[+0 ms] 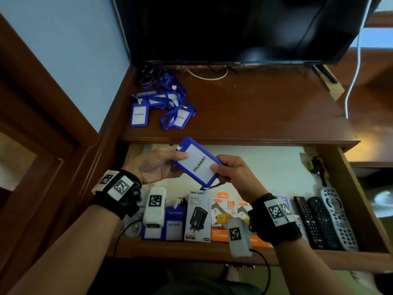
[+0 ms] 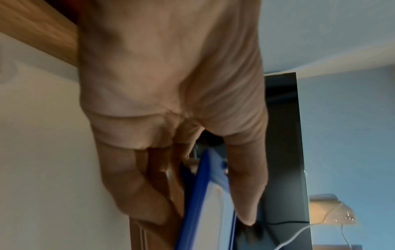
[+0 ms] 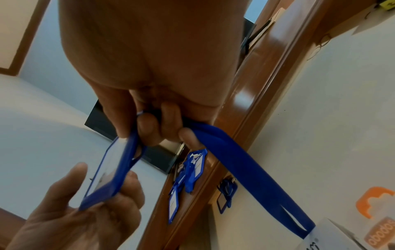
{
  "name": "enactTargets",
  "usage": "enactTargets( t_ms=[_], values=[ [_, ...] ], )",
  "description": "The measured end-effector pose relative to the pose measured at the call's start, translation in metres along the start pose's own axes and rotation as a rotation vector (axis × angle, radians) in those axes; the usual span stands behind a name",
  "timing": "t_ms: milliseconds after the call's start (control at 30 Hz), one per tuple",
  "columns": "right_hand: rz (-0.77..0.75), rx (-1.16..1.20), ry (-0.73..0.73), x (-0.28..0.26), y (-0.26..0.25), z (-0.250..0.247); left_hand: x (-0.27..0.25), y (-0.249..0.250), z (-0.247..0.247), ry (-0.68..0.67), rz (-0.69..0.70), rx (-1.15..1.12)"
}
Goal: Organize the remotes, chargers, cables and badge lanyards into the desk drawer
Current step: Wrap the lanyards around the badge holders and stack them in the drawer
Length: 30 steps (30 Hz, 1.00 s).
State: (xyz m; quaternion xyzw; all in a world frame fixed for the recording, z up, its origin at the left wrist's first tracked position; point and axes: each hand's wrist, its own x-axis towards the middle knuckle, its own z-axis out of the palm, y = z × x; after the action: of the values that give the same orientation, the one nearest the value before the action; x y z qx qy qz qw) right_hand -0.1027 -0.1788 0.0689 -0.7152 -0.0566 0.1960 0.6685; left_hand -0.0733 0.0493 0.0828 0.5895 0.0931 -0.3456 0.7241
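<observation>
Hidden or unclear: lower parts of charger boxes point(image 1: 221, 220) masked by right wrist gear; 1 badge holder at drawer front point(image 1: 174, 223) partly behind left wrist gear; cables under television point(image 1: 240, 28) dim and hard to trace; small items in drawer's far right corner point(image 1: 316, 167) not identifiable; left wrist view blurred.

Held item: badge holder point(image 1: 196, 163), rigid blue plastic frame, rectangular, rounded corners, white card insert printed PELAWAT, tilted, above open drawer point(image 1: 276, 165). Left hand point(image 1: 157, 165): thumb on card face at one end, fingers curled beneath, pinching. Right hand point(image 1: 234, 173): thumb on card face at opposite end, fingers folded under, also clamping flat woven blue lanyard strap point(image 3: 245, 169), which hangs in a loop toward drawer floor.

Desk top point(image 1: 255, 107), glossy dark wood: tangled heap of blue lanyards with badge holders point(image 1: 161, 103), left rear.

Drawer, pale liner, wooden walls: boxes along front edge, cardboard, 1 white, others orange and white; 3 remotes point(image 1: 325, 220) side by side at right, 2 black, 1 grey with rounded buttons.
</observation>
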Motion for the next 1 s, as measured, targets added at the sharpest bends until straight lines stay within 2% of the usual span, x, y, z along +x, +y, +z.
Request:
enactTargets(
  t_ms=[100,233,433,500,633,700,767,900,1000],
  values=[
    [0.02,-0.006,-0.007,0.001,0.004,0.0,-0.005,0.008,-0.013,-0.021,0.025,0.061],
    [0.037,-0.019,-0.035,0.003,0.005,0.004,-0.01,0.019,-0.02,0.023,0.042,0.159],
    [-0.009,-0.019,-0.05,0.012,0.003,0.013,-0.009,0.023,-0.015,0.295,0.042,0.591],
    [-0.02,-0.166,-0.096,0.021,0.008,0.015,-0.005,0.021,-0.012,0.302,0.009,0.679],
    [-0.131,-0.653,-0.266,0.049,0.017,0.017,-0.004,0.013,-0.013,0.202,-0.115,0.946],
    [-0.159,-0.785,-0.34,0.063,0.019,0.017,-0.004,0.007,-0.014,0.26,-0.115,1.02],
    [-0.156,-0.875,-0.363,0.076,0.023,0.016,-0.002,0.003,-0.019,0.377,-0.083,1.026],
    [-0.091,-0.772,-0.185,0.092,0.031,0.013,-0.003,-0.001,-0.033,0.604,0.017,0.946],
    [-0.13,-0.781,-0.019,0.099,0.042,0.011,-0.005,-0.008,-0.048,0.746,0.088,0.77]
  ],
)
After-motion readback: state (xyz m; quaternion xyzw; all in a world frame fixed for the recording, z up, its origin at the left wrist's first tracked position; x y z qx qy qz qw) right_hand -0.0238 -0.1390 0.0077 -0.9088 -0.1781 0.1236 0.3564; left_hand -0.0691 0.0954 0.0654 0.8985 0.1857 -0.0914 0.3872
